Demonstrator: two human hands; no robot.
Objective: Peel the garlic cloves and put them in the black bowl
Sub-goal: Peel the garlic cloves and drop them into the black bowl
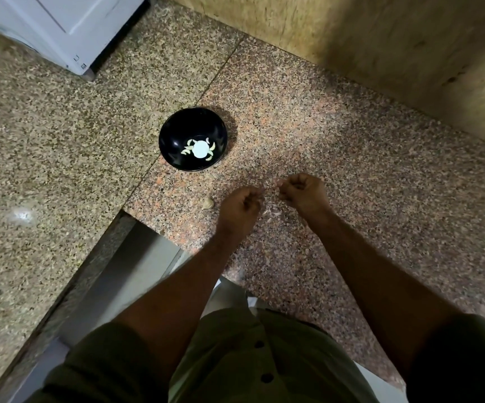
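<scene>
The worktop [337, 135] is speckled polished granite, pinkish and faintly shiny. The black bowl [177, 126] looks glossy and smooth. Thin papery garlic skins [270, 211] lie near it. The far wall [381, 39] is rough, matt wood.

Black bowl [177, 132] upright on granite, peeled pale cloves [187, 151] inside; unpeeled garlic piece [208, 203] nearby.

Dim overhead light, glare in the black bowl [193, 139], wide-angle edge blur.
</scene>
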